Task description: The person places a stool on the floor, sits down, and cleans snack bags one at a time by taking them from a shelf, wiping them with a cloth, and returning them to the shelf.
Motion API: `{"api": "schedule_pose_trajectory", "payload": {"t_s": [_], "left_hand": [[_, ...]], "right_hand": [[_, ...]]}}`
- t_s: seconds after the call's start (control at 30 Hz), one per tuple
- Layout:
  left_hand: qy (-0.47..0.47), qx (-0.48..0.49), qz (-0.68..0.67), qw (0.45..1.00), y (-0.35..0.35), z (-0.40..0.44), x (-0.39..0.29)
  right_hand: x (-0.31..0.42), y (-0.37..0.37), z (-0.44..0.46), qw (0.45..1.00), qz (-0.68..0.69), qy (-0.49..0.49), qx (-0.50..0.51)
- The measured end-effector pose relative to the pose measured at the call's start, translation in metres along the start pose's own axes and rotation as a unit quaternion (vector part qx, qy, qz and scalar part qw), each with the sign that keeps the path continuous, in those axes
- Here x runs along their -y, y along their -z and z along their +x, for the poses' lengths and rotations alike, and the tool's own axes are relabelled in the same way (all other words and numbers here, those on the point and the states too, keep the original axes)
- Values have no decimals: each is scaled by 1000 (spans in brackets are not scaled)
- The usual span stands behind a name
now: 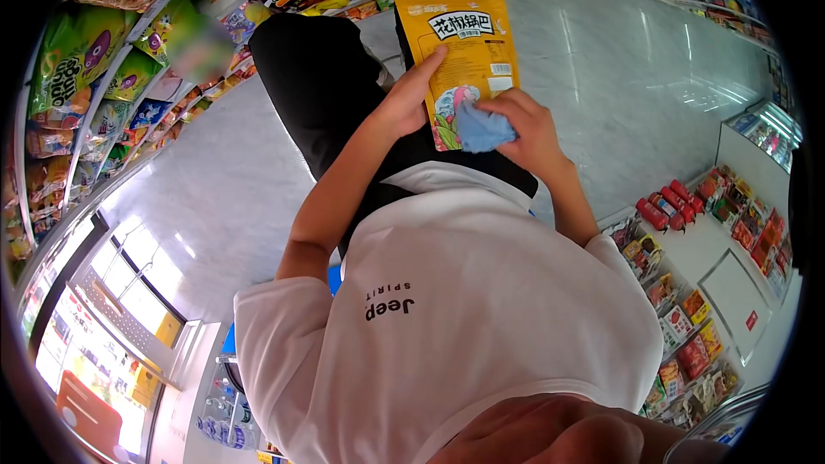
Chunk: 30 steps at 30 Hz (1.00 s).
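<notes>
A yellow snack bag (473,56) with Chinese lettering is held up over my lap, its printed side facing me. My left hand (411,101) grips the bag's left edge, the thumb lying on its front. In my right hand (526,127) is a bunched light-blue cloth (483,129), pinched by the fingers and against the lower part of the bag. The cloth covers some of the printed picture near the bag's bottom.
Shelves of packaged snacks (86,60) curve along the left and top. Red fire extinguishers (662,210) stand at right beside more snack racks (687,326). Grey shiny floor (593,77) surrounds my black-trousered legs (309,77). Bottled water (225,430) sits at lower left.
</notes>
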<state>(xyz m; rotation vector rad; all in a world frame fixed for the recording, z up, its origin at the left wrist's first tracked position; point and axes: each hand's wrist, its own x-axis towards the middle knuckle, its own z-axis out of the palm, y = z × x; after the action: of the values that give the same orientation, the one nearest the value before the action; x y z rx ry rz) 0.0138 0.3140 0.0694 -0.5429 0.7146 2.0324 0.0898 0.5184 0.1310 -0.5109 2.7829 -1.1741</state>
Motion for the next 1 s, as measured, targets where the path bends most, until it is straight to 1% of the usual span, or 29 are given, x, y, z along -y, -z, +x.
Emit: {"api": "schedule_pose_trajectory", "payload": {"t_s": [0.1,0.23,0.33,0.4,0.53,0.6,0.67,0.73,0.8,0.83,0.87,0.9,0.93,0.97,1.0], "left_hand": [[-16,22,28,999,8,6,6],[-16,8,31,999,6,1,4],[-20,5,19,1000,5,4,4],[-24,8,7,1000,5,2,4],[-31,5,-8,999,7,3,9],[-28,-9,-1,1000,6,1,7],[-35,-2,-3,999,8,2,11],[-49,12,9,999,10,4,14],[-13,19,-3,1000,17,8,16],[-13,23,-11,1000,20,11,21],[-40,39,-13,998,24,15,29],[-46,51,-12,998,20,12,27],[-41,43,-8,998,26,18,29],[-47,44,3,998,24,18,31],[-54,34,28,998,20,16,28]], "right_hand": [[-26,-3,7,995,-3,-74,-70],[-65,-21,28,972,39,-129,-194],[-76,-21,34,969,11,-161,-189],[-73,-18,30,971,15,-152,-186],[-34,-11,-2,976,5,-160,-145],[-21,-16,-29,970,60,-172,-160],[-12,-21,-57,961,99,-189,-174],[-14,-21,-81,961,99,-211,-148],[-27,-11,-95,964,16,-225,-139],[-35,-9,-98,941,4,-294,-167],[-46,-6,-93,942,-11,-258,-214],[-59,-2,-88,941,-5,-240,-239],[-70,-3,-85,929,48,-247,-273],[-67,3,-77,926,61,-227,-295],[-59,6,-63,936,115,-174,-285]]}}
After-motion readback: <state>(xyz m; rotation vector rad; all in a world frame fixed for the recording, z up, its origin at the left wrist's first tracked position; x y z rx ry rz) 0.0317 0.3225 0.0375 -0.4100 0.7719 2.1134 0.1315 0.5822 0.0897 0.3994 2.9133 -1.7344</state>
